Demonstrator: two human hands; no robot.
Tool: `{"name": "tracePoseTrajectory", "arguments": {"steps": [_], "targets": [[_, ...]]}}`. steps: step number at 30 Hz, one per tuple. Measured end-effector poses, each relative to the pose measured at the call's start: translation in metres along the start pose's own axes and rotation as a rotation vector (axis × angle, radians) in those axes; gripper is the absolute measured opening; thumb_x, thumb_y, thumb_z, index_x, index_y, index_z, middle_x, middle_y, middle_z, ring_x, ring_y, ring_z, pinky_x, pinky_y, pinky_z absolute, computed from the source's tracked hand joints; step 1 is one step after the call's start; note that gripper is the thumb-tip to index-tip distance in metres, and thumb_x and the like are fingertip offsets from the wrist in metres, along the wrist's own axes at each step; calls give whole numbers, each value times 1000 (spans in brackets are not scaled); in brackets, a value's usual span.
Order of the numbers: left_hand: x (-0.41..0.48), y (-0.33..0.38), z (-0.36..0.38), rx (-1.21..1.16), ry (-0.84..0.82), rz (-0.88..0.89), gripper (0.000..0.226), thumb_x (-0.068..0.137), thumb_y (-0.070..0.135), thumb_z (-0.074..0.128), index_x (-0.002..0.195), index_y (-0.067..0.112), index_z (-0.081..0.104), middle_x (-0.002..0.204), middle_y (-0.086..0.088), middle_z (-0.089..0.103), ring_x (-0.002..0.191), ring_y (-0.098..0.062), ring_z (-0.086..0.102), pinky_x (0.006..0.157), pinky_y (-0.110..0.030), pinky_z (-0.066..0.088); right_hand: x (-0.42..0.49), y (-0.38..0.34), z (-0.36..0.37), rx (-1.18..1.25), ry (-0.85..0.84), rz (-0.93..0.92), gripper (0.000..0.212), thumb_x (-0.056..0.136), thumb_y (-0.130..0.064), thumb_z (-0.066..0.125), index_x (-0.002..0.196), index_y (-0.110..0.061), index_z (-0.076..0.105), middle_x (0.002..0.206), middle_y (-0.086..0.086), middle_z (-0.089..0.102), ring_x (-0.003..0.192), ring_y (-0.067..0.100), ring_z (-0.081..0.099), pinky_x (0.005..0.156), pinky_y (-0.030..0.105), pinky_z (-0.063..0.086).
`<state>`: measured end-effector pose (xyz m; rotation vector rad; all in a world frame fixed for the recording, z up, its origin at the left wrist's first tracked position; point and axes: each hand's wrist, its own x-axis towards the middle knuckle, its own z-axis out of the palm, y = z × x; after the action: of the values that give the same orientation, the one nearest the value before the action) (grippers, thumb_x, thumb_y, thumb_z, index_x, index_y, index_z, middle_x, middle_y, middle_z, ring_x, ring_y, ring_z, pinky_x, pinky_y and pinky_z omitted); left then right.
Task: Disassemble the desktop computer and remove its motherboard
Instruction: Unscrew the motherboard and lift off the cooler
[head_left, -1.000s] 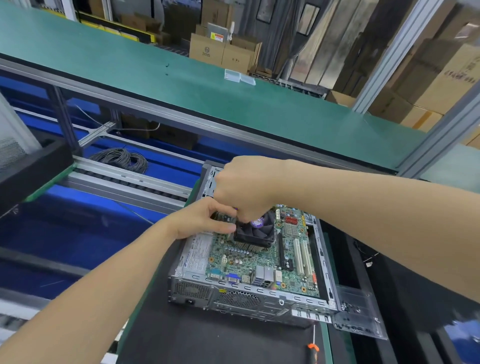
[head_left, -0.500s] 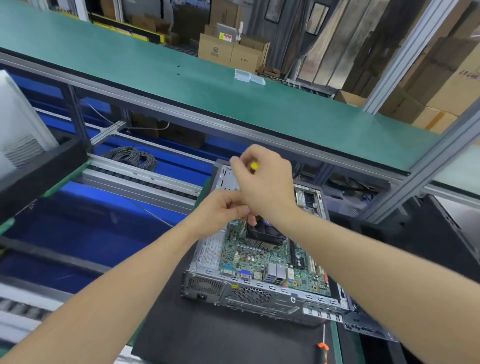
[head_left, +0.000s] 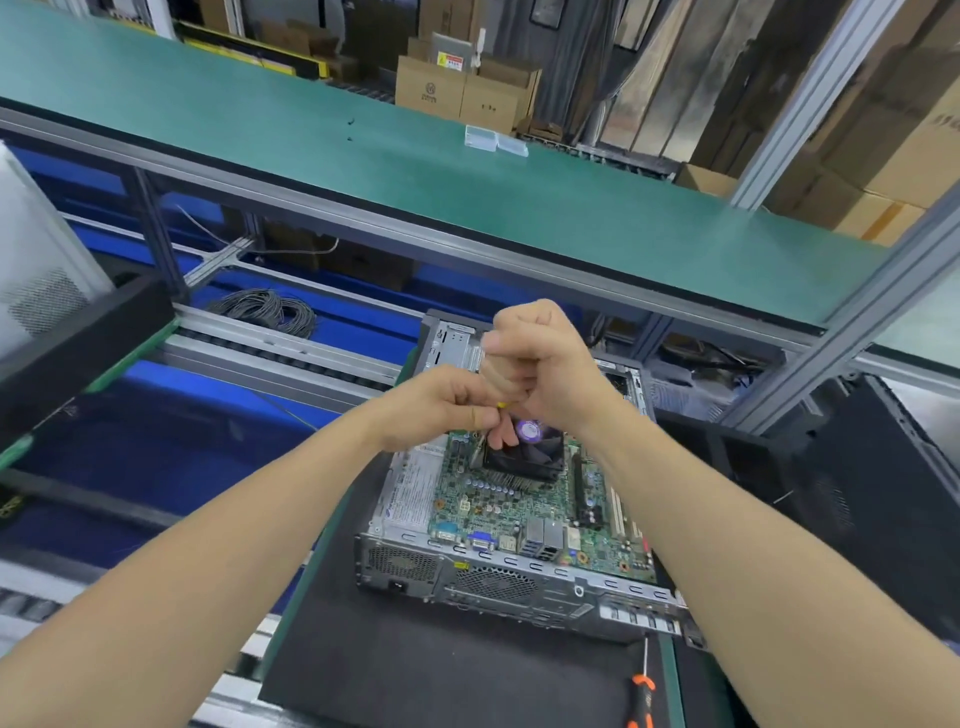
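1. Head view, centre of frame: the right hand is fisted round a yellow-handled screwdriver. The left hand pinches it lower down and steadies the shaft.
2. The tip points down at the left edge of the black cooler fan; the contact itself is hidden. The motherboard lies inside the open computer case, centre to lower frame.
3. Likely step: loosening a cooler screw, with the board not yet out. Next, keep the tip seated and square while turning.
4. Counts: two hands, one case, one motherboard, one fan, and two screwdrivers, the orange-handled screwdriver lying lower right.
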<state>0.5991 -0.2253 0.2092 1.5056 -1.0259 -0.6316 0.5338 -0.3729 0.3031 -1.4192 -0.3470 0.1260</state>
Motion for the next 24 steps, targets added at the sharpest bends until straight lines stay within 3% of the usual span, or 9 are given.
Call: {"name": "tracePoseTrajectory", "arguments": {"steps": [3,6,10,12,14,17,19,21,24], "targets": [[-3,0,-1,-81,-44,-22,25,105,14,54,113,19,77,108,-17,75,111,-30,67,107,-43,47,10,-5,1,-90,-180,63,51,80,2,62,54,-18,23,50,-4,16,41,9,13,47,19,14],[-9,-3,1,-100,20,-4,21,103,19,57,101,18,78,96,-10,76,102,-31,67,101,-48,50,16,-6,12,-258,-80,64,52,100,-16,58,58,-11,27,52,5,21,43,17,18,45,27,19],[-6,-2,6,-32,106,-2,26,105,2,52,93,6,74,91,-22,73,92,-33,69,94,-50,53,4,-1,31,-559,493,-41,48,103,-49,53,70,-15,61,57,1,60,56,19,60,61,34,51],[-6,3,10,-14,153,-13,24,102,-6,52,93,0,73,87,-15,76,87,-19,72,85,-30,56,1,9,47,-327,823,-71,40,98,-46,57,68,-22,67,65,-4,67,65,16,65,73,42,56],[-8,5,12,27,192,-15,22,101,-7,54,97,1,74,90,-2,79,86,-8,72,79,-18,54,2,15,63,-115,903,-52,36,92,-42,63,63,-23,61,62,-9,58,64,13,54,71,41,49],[-9,6,9,88,196,7,20,102,-1,57,116,-12,66,114,-24,72,103,-27,67,87,-19,55,1,23,73,-168,911,-116,43,86,-35,71,58,-22,41,55,-10,36,57,11,34,61,31,34],[-10,10,7,90,153,-14,17,102,0,57,104,-3,73,101,-18,75,95,-27,69,84,-21,55,1,21,68,-207,865,-155,48,83,-32,72,53,-16,38,54,-2,32,55,15,30,57,30,31],[-11,11,6,52,93,-22,23,102,1,57,92,9,77,90,-7,77,90,-14,71,86,-20,52,2,17,53,-260,677,-128,55,85,-30,71,46,-16,35,48,-2,28,48,16,27,51,23,31],[-11,6,2,1,59,-41,20,104,4,56,96,2,74,96,-18,75,102,-24,70,101,-33,49,5,10,27,-219,242,-3,60,92,-34,67,44,-26,31,44,-5,23,41,17,18,45,24,24]]}}
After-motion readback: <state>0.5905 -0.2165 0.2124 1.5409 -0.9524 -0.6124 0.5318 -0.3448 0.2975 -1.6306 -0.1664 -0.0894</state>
